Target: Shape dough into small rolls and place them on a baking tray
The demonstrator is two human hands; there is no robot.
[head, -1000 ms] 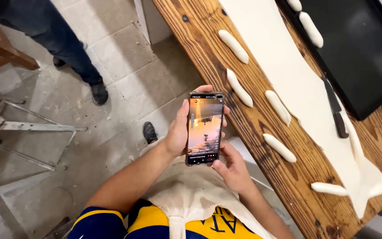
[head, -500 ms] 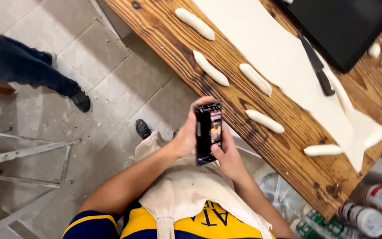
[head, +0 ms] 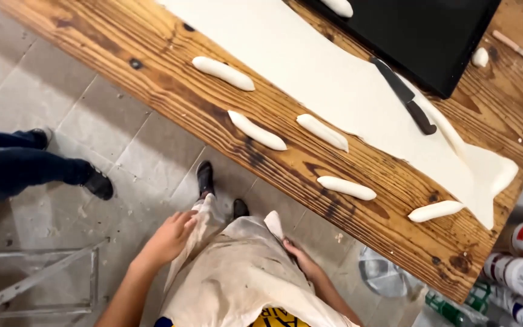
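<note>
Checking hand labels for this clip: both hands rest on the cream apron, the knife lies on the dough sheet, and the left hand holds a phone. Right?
Not quite. In the head view the left hand holds no phone; it rests empty on the apron, as does the right hand. The knife lies on the dough sheet.

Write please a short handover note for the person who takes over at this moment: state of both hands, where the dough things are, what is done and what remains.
Left hand: empty, open, resting on the apron.
Right hand: at the apron's other side; grip unclear.
Wooden table: five rolled dough pieces in a row near the edge, a long dough sheet behind them, a black knife lying on the sheet, a black tray beyond.
Done: five pieces shaped.
Left: most of the sheet is uncut.
</note>
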